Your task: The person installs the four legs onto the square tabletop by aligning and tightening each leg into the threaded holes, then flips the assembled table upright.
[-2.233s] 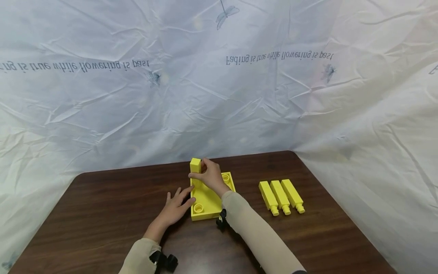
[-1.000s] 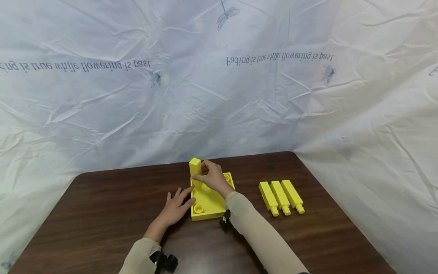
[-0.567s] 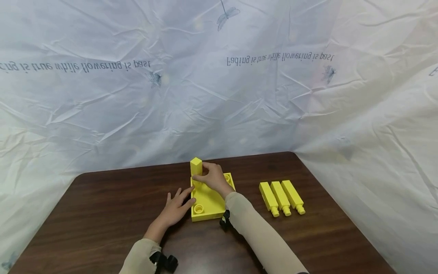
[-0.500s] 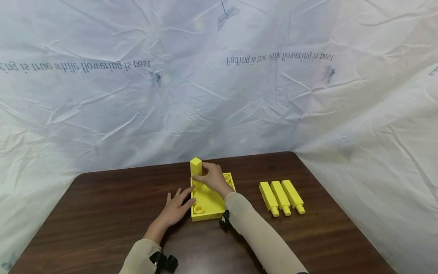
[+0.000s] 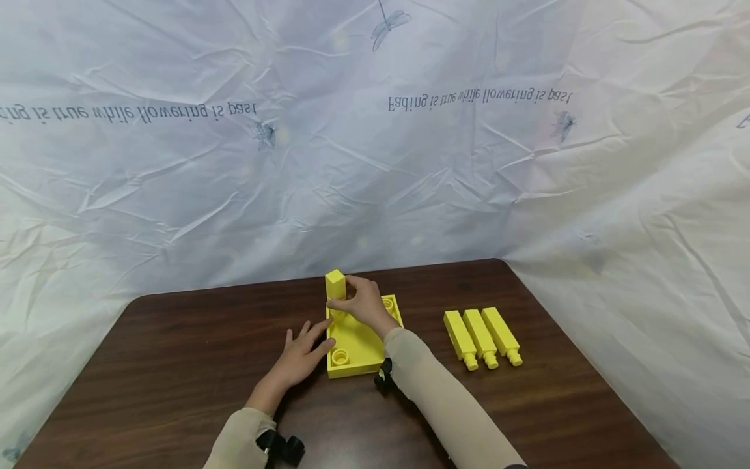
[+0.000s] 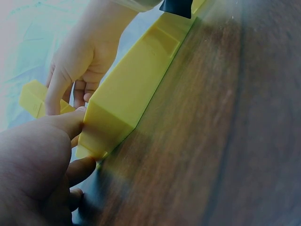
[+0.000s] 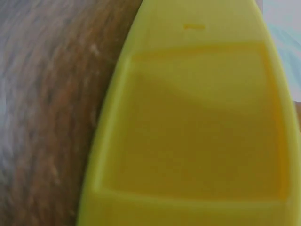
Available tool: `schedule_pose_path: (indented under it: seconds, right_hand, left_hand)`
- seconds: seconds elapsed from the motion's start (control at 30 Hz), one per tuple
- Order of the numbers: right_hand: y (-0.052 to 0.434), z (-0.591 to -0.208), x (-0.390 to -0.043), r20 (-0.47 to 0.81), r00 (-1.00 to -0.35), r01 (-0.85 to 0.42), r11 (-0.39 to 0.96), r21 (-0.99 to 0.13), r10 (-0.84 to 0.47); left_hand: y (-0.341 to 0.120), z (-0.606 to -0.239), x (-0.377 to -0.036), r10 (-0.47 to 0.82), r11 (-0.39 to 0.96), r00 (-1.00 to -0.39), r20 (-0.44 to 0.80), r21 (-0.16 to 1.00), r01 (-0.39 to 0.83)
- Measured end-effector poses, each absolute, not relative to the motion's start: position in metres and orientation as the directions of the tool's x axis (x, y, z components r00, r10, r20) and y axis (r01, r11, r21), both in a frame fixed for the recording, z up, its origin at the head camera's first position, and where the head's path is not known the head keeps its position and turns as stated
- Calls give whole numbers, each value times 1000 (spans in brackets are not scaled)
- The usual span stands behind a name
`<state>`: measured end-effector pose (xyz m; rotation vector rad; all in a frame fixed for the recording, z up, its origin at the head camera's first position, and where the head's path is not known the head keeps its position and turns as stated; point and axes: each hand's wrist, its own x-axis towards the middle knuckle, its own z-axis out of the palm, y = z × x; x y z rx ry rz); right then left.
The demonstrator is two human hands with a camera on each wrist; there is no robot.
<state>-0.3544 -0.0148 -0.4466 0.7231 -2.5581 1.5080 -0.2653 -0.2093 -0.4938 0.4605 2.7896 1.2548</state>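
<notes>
A flat yellow base plate [image 5: 359,342] lies on the dark wooden table [image 5: 176,365], with round sockets at its corners. A yellow square peg [image 5: 334,286] stands upright at the plate's far left corner. My right hand [image 5: 359,301] grips this peg near its foot. My left hand [image 5: 300,357] rests with straight fingers against the plate's left edge [image 6: 101,136]. In the left wrist view the right hand [image 6: 82,61] shows beyond the plate. The right wrist view is filled by the yellow plate [image 7: 197,122], close and blurred.
Three more yellow pegs [image 5: 482,337] lie side by side on the table to the right of the plate. A crinkled white plastic sheet [image 5: 375,143] hangs behind and to the right of the table. The table's far right corner [image 5: 498,262] is rounded.
The right hand has slid slightly lower on the upright peg, which has turned a little. The left hand and the plate have not moved.
</notes>
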Motion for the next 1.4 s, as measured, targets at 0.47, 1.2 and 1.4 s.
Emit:
schedule_pose_path:
  seconds: [0.47, 1.2, 1.4]
  right_hand:
    - [-17, -449, -354, 261, -911, -382, 420, -823, -318]
    - [-8, -431, -358, 255, -855, -379, 208, -902, -452]
    - [-7, -427, -359, 277, -842, -402, 197, -894, -463]
  left_hand:
    - [-210, -493, -265, 289, 629, -954, 83, 735, 254]
    - [-209, -493, -264, 294, 621, -953, 73, 743, 248]
    - [-209, -493, -264, 293, 617, -953, 75, 747, 248]
